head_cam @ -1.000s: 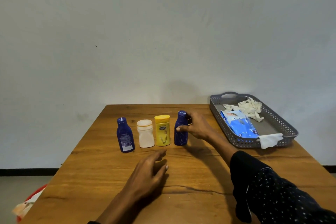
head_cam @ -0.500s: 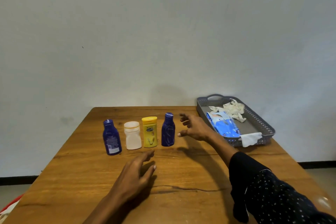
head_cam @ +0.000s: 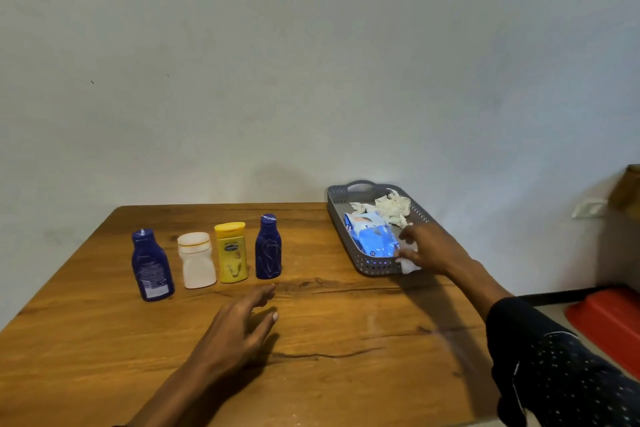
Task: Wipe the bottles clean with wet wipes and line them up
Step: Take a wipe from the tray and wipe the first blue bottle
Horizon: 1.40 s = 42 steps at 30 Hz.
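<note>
Four bottles stand in a row on the wooden table [head_cam: 104,350]: a dark blue bottle [head_cam: 151,265], a white bottle [head_cam: 196,261], a yellow bottle [head_cam: 231,252] and a slimmer dark blue bottle [head_cam: 268,247]. My left hand [head_cam: 239,333] hovers low over the table in front of them, fingers loosely spread, holding nothing. My right hand [head_cam: 427,248] is at the front rim of the grey tray [head_cam: 337,218], on a white wipe [head_cam: 408,266] draped over that rim. Blur hides whether the fingers pinch it. A blue wet-wipe pack [head_cam: 372,236] lies in the tray.
Crumpled used wipes [head_cam: 393,206] lie at the back of the tray. A red tub [head_cam: 609,322] sits on the floor right of the table. A brown box [head_cam: 627,189] is at the right edge, and a plain wall lies behind.
My right hand let go of the slim blue bottle and moved right to the wipe on the tray's rim. The view has swung to the right. My left hand barely moved.
</note>
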Tool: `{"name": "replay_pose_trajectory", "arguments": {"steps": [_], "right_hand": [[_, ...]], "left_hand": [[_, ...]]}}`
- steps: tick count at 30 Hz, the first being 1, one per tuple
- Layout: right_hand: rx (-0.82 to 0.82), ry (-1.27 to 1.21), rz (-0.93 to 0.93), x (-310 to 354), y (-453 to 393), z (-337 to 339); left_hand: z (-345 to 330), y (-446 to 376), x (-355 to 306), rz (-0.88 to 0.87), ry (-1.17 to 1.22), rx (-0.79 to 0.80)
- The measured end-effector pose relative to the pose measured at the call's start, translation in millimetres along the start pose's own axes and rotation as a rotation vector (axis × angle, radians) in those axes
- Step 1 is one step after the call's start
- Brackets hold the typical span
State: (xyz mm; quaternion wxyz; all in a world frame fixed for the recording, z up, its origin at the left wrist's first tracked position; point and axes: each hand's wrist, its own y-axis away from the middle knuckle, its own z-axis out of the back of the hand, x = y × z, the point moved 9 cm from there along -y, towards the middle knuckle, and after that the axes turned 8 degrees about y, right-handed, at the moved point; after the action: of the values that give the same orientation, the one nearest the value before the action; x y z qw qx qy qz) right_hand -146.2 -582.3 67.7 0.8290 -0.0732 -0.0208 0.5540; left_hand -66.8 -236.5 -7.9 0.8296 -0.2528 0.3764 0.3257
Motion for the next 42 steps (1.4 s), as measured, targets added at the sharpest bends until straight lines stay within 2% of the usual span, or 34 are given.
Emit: {"name": "replay_pose_trajectory", "arguments": {"steps": [2, 4, 9, 12, 18, 20, 23, 25, 27, 30, 32, 36, 42], "right_hand": [[0.134, 0.107, 0.029, -12.1, 8.1, -20.1], [0.162, 0.190, 0.056, -17.9, 14.1, -31.9], [-0.012, 0.178, 0.086, -14.7, 12.1, -25.4], [-0.063, 0.165, 0.084, -11.6, 10.0, -14.8], [-0.132, -0.112, 0.057, -10.1, 6.9, -8.2], [-0.202, -0.253, 0.043, -2.8, 9.8, 3.6], [-0.314, -0.436, 0.002, 13.9, 14.5, 25.5], [-0.325, -0.606, 0.004, 26.0, 14.0, 32.5], [-0.276, -0.749, 0.049, 44.0, 10.7, 32.1], [-0.176, -0.769, 0.123, 75.3, 5.4, 23.6], [-0.113, -0.795, 0.174, 98.5, 5.1, 18.8], [0.000, -0.831, 0.285, 142.3, 13.7, 11.6], [0.118, -0.787, 0.414, 204.6, 29.0, 2.2]], "left_hand": [[-3.1, -0.8, 0.4, 0.003, -0.011, 0.006], [-4.6, -1.1, 0.2, -0.005, -0.023, 0.011], [-5.3, -0.5, 0.6, -0.001, -0.023, 0.006], [-3.1, 1.6, 3.3, -0.001, -0.023, 0.003], [7.3, 12.0, 11.0, 0.011, -0.031, -0.016], [15.2, 18.6, 14.5, 0.022, -0.042, -0.029], [38.9, 32.7, 20.0, 0.028, -0.043, -0.091], [58.4, 43.4, 22.9, 0.015, -0.028, -0.169], [85.1, 55.1, 27.6, -0.002, -0.028, -0.339], [131.3, 68.5, 43.7, 0.021, -0.014, -0.691], [153.6, 67.6, 54.5, 0.064, -0.008, -0.817], [179.2, 47.0, 71.4, 0.155, 0.067, -0.810], [188.5, 17.8, 92.1, 0.209, 0.132, -0.641]]}}
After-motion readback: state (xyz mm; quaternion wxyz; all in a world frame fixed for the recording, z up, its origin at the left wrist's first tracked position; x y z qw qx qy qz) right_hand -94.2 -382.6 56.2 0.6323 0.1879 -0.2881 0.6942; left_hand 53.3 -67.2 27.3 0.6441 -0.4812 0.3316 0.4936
